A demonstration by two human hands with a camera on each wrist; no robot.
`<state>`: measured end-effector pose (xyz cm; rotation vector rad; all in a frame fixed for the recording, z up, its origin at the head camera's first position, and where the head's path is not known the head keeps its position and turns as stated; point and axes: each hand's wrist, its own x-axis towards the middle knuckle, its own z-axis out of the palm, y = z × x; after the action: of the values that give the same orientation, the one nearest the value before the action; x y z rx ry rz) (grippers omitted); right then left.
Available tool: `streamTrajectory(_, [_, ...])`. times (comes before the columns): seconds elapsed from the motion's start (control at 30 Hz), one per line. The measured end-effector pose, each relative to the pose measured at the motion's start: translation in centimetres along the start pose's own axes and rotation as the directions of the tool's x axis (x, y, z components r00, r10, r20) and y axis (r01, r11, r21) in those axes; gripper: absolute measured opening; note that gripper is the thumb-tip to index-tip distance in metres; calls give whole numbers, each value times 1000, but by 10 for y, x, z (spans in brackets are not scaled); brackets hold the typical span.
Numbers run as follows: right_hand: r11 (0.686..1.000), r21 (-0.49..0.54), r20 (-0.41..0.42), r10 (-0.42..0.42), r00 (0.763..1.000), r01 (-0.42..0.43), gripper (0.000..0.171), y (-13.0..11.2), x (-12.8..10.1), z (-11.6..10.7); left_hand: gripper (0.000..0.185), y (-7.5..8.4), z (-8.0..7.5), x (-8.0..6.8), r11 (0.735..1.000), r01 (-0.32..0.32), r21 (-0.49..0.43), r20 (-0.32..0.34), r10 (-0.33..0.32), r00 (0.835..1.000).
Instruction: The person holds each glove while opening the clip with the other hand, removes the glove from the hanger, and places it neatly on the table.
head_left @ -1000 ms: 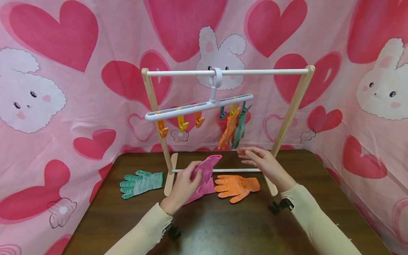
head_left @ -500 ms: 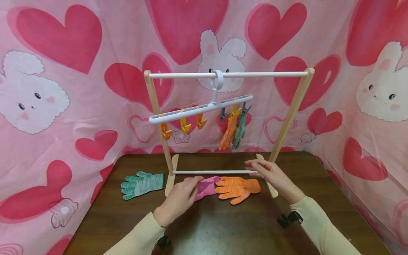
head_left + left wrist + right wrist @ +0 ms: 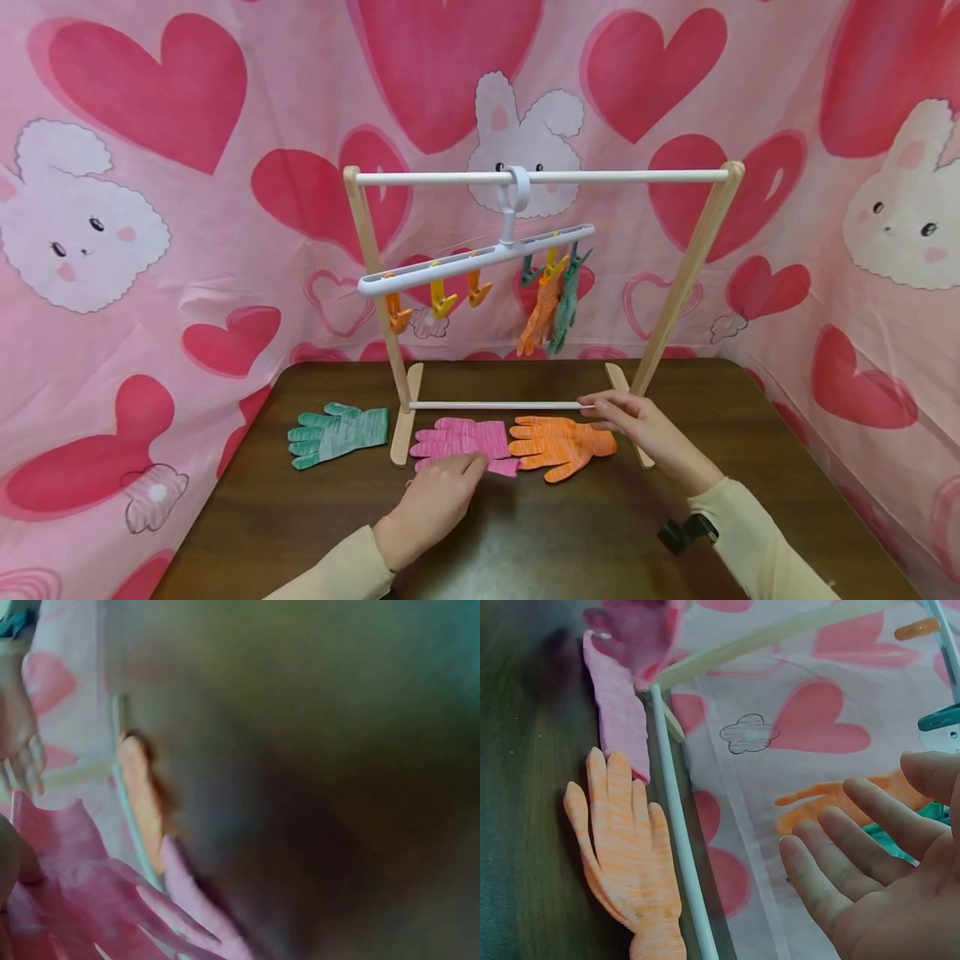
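Observation:
A pink glove (image 3: 457, 437) lies flat on the brown table (image 3: 570, 533), in front of the drying rack's lower bar (image 3: 495, 406). My left hand (image 3: 450, 483) rests just behind its cuff, with the fingertips touching the near edge. An orange glove (image 3: 558, 442) lies to the right of the pink one. My right hand (image 3: 622, 412) hovers over the orange glove's cuff by the bar, and in the right wrist view this hand (image 3: 870, 877) is open and empty. The left wrist view is blurred and shows the pink glove (image 3: 67, 885) close up.
A green glove (image 3: 337, 433) lies left of the rack's foot. A white clip hanger (image 3: 472, 258) hangs tilted from the top rail (image 3: 600, 176). An orange glove (image 3: 538, 317) and a green glove (image 3: 566, 312) are clipped at its right end; its left clips (image 3: 438, 298) are bare. Heart-print cloth surrounds the table.
My left hand has lowered the pink glove from a raised hold to flat on the table and drawn back to its cuff. My right hand has dropped toward the lower bar.

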<state>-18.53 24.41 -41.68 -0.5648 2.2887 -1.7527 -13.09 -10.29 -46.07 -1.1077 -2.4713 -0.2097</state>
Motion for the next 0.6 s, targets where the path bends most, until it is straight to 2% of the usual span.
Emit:
streamTrajectory(0.13, [1000, -10, 6, -16, 1000, 16, 42, 3, -3, 2, 14, 13, 9, -7, 999, -18, 51, 103, 13, 995])
streamTrajectory(0.3, [992, -118, -20, -43, 999, 41, 34, 5, -9, 6, 11, 27, 19, -14, 996, -30, 84, 227, 10, 974])
streamTrajectory(0.37, [987, -157, -22, -50, 999, 46, 32, 4, -10, 8, 9, 31, 22, -15, 997, -25, 79, 244, 5, 970])
streamTrajectory(0.47, [982, -183, -20, -53, 998, 49, 31, 2, -11, 10, 11, 34, 26, -17, 997, -18, 76, 230, 0, 973])
streamTrajectory(0.6, [981, -189, -5, -54, 999, 52, 33, 2, -13, 12, 15, 35, 29, -18, 998, 17, 57, 230, -29, 973])
